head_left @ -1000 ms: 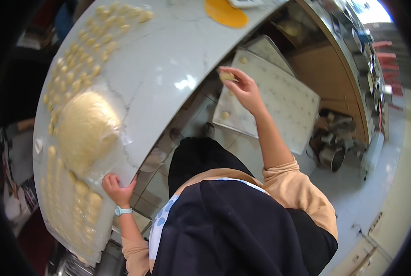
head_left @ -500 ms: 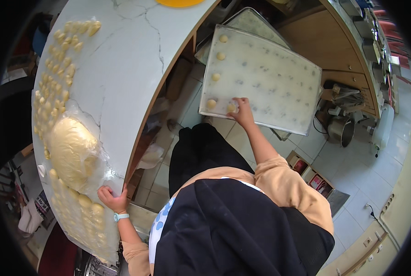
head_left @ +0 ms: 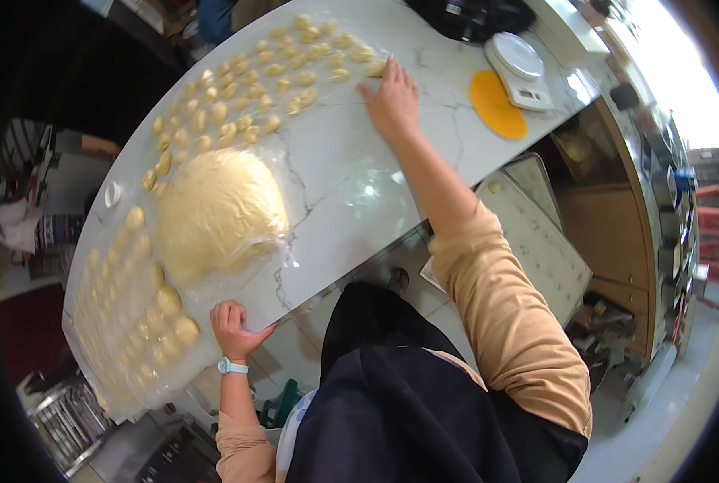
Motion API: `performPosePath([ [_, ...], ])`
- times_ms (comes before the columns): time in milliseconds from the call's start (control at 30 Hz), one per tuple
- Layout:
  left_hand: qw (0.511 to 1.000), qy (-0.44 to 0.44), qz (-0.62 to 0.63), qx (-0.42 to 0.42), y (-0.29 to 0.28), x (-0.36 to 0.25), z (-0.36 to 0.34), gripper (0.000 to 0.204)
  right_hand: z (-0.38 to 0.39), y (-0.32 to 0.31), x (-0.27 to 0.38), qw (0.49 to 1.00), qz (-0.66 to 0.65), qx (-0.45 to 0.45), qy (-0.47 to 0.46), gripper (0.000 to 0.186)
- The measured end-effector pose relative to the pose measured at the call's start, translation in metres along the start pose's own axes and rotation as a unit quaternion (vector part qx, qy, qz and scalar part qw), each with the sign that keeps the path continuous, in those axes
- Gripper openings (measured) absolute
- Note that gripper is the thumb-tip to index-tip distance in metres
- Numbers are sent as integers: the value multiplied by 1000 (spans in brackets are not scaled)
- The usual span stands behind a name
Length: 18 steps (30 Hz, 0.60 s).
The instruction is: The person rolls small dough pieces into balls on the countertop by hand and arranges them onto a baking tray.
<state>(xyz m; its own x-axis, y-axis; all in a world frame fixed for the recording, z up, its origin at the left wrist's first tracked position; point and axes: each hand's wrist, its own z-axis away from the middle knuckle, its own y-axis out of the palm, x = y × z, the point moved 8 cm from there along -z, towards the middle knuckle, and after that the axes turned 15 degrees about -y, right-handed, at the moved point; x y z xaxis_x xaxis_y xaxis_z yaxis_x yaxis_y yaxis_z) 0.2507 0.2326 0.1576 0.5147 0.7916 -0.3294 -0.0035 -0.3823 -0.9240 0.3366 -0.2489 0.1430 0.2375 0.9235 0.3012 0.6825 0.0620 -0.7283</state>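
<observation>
My right hand (head_left: 393,101) reaches over the marble table with its fingers stretched out. Its fingertips are at a piece of pale dough (head_left: 376,69), at the right end of several small dough pieces (head_left: 276,70) spread along the far side. At the near table edge rests my left hand (head_left: 238,330), thumb apart from the fingers and nothing held. Beyond it lies a big mound of yellow dough (head_left: 218,209) under clear plastic film. Several dough balls (head_left: 168,300), also beneath film, sit left of that hand.
A white kitchen scale (head_left: 520,68) and an orange round mat (head_left: 496,105) are at the table's far right. Below the table edge, a large tray (head_left: 548,258) bears a dough ball (head_left: 494,187); my right arm partly hides it. A white cap (head_left: 113,194) lies at the table's left.
My right hand has left the dough ball on the tray and moved up and left over the table to the dough pieces. My left hand stays at the table edge. The view has turned left.
</observation>
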Motion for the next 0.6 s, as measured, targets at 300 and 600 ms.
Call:
performPosePath([
  [300,999,-32,25,1,-6,8,3,59,119,-66,92,919,-302,109,-228,20],
  [600,999,-22,43,-7,-12,7,-2,59,104,-37,137,910,-325,236,-104,11],
])
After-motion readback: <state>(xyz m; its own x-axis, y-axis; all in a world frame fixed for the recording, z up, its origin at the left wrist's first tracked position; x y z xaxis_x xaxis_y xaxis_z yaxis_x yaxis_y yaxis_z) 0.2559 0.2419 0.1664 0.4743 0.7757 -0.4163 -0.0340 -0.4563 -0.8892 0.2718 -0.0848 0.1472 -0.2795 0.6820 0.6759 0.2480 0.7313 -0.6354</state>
